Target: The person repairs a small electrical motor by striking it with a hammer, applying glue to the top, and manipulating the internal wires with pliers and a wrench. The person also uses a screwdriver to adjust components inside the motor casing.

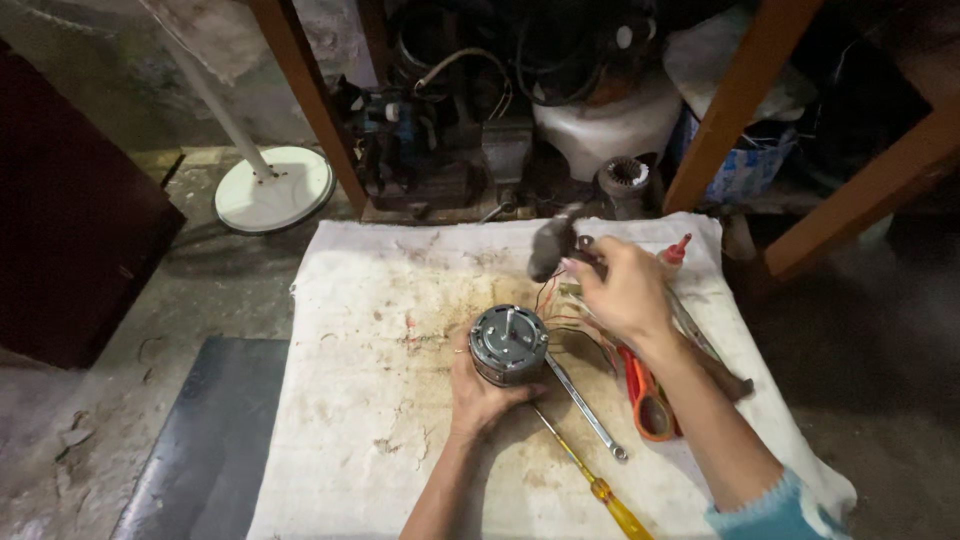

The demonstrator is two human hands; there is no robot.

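Observation:
A round grey electric motor [509, 343] with a short shaft pointing up stands on a stained white cloth [360, 400]. My left hand [482, 395] grips the motor's near side. Thin red and black wires [556, 310] run from the motor toward my right hand [622, 290]. My right hand is raised above the cloth, shut on the handle of a hammer whose dark head [548, 248] is blurred by motion, up and right of the motor.
On the cloth lie a steel spanner [585, 405], a yellow-handled screwdriver [600, 490], orange-handled scissors [645, 395] and a small red-tipped bottle [675, 250]. A white fan base [275, 188] stands at back left. Wooden legs, motor parts and clutter fill the back.

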